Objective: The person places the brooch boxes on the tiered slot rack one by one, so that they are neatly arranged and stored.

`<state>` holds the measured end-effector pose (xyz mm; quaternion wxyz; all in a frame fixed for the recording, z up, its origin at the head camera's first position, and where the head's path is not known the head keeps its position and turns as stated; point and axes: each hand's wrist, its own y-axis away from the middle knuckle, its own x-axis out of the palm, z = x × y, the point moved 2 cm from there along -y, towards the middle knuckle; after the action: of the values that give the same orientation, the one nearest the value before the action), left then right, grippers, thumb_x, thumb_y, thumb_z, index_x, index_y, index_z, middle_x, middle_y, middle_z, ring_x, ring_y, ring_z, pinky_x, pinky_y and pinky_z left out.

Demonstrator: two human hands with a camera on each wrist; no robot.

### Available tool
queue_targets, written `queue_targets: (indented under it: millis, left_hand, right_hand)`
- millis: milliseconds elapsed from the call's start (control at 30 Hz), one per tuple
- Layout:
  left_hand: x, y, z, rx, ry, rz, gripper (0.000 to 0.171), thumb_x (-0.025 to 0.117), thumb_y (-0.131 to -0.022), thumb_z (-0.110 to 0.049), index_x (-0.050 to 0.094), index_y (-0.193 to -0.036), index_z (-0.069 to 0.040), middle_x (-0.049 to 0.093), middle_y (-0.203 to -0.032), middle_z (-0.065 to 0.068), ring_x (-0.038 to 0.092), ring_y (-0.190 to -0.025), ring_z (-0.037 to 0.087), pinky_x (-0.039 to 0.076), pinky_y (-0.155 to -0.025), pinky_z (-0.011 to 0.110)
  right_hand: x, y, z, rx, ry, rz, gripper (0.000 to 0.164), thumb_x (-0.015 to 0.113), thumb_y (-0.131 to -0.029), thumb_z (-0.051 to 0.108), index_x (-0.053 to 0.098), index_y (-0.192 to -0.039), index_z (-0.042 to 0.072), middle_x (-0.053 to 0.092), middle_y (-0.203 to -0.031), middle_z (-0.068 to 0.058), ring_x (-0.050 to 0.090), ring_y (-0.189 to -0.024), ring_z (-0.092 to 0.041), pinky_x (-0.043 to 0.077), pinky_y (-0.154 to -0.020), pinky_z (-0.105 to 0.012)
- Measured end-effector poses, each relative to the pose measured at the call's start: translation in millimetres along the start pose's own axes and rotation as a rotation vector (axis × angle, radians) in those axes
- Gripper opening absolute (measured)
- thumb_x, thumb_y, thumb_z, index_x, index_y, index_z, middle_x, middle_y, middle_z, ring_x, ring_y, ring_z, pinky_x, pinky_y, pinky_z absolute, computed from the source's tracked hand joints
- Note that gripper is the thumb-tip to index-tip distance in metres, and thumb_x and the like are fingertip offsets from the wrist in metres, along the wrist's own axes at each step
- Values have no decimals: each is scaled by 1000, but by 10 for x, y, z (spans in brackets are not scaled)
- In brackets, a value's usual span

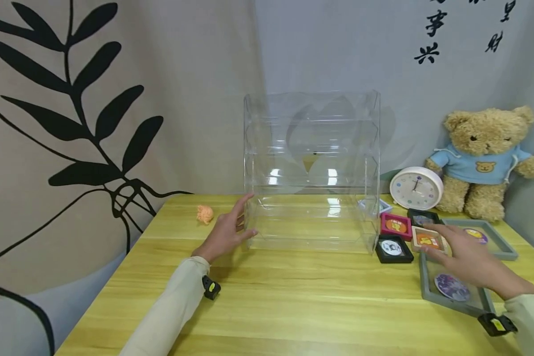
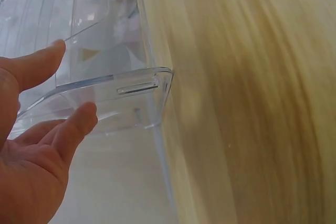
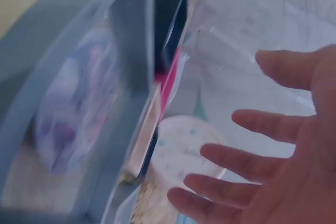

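A clear plastic display rack with stepped tiers [image 1: 311,215] stands on the table near the wall. My left hand [image 1: 229,230] is at its left side panel, thumb and fingers spread on either side of the panel edge [image 2: 115,80]; whether they press on it cannot be told. My right hand [image 1: 469,254] hovers over small framed round badges, fingers extended, holding nothing. Below it lie an orange badge in a beige frame [image 1: 427,240] and a purple badge in a grey frame [image 1: 451,288]. Near them are a black-framed badge [image 1: 392,248] and a pink-framed one [image 1: 396,226].
Behind the badges stand a white round clock [image 1: 416,188] and a teddy bear [image 1: 487,158] in a blue top. Another grey frame [image 1: 507,253] lies at the right. A small orange figure [image 1: 204,214] sits left of the rack.
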<state>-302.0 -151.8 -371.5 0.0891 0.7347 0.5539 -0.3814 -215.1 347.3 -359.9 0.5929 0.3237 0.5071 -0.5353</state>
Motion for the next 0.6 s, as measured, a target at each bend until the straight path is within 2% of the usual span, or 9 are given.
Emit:
queue_targets:
  millis: [133, 233, 333, 467, 600]
  left_hand:
    - [-7, -7, -16, 1, -2, -8, 92, 77, -87, -9, 24, -156, -38, 31, -161, 27, 52, -132, 47, 55, -103, 49]
    - [-13, -7, -28, -2, -2, -9, 91, 78, -87, -8, 25, -156, -36, 32, -160, 27, 52, -132, 48, 56, -102, 50]
    - [-23, -2, -29, -7, -8, -5, 91, 78, -87, -9, 25, -156, -34, 34, -159, 28, 52, -132, 48, 56, -101, 50]
    - [-32, 2, -23, 0, -7, -2, 91, 77, -87, -9, 23, -157, -30, 33, -159, 29, 51, -133, 48, 56, -101, 50]
    - [-33, -3, -11, 17, 8, -6, 91, 78, -87, -8, 24, -158, -27, 33, -158, 31, 50, -133, 49, 56, -101, 50]
  right_hand:
    - [-20, 22, -224, 7, 59, 17, 47, 68, -96, 22, 58, -130, -9, 60, -126, -38, 54, -112, -59, 50, -85, -71]
    - [-38, 39, -381, 29, 107, 33, 40, 72, -90, 12, 62, -121, -11, 65, -114, -35, 62, -100, -52, 56, -76, -61]
    - [-50, 55, -512, 60, 125, 66, 34, 72, -86, 4, 64, -114, -12, 69, -98, -29, 68, -83, -40, 58, -64, -49]
    - [-43, 101, -632, 66, 136, 83, 24, 73, -81, 0, 67, -103, -7, 70, -85, -16, 67, -73, -29, 56, -57, -42]
    - [-15, 145, -727, 76, 149, 110, 16, 75, -81, 2, 70, -95, -1, 68, -80, -6, 64, -71, -21, 52, -56, -38]
